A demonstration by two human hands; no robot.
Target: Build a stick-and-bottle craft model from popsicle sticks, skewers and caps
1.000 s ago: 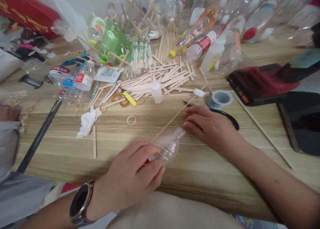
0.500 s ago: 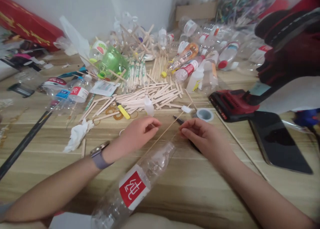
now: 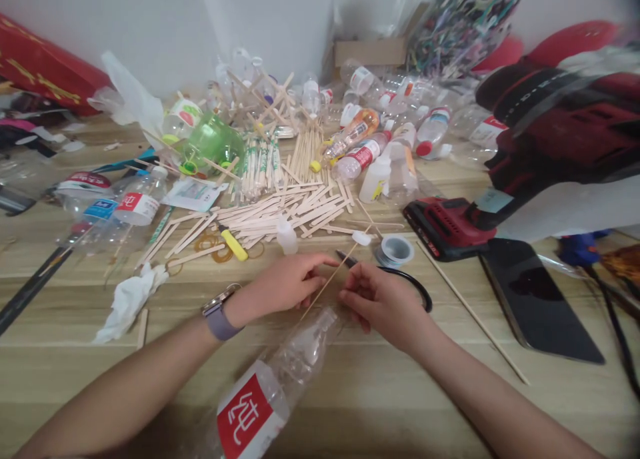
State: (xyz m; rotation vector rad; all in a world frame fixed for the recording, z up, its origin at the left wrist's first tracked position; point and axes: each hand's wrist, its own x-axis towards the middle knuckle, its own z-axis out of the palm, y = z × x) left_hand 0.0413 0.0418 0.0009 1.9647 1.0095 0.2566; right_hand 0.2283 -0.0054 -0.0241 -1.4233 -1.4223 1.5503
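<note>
A clear plastic bottle with a red and white label lies tilted below my hands, its neck pointing away and its base out of view. From near its neck a thin wooden stick slants up to a white bottle cap. On the stick's left, my left hand has its index finger stretched towards it and the thumb apart; contact is unclear. My right hand, just right of the bottle mouth, is closed in a pinch. Whatever may be between its fingertips is too small to make out.
Craft sticks spread behind my hands, with a yellow-handled tool, a grey tape roll and a black-handled tool nearby. A red cordless drill and a phone lie right. Many bottles crowd the back.
The view has shifted slightly. My left hand has moved right, closer to the stick, its index finger extending. My right hand has come down slightly beside the bottle mouth, still pinched.
</note>
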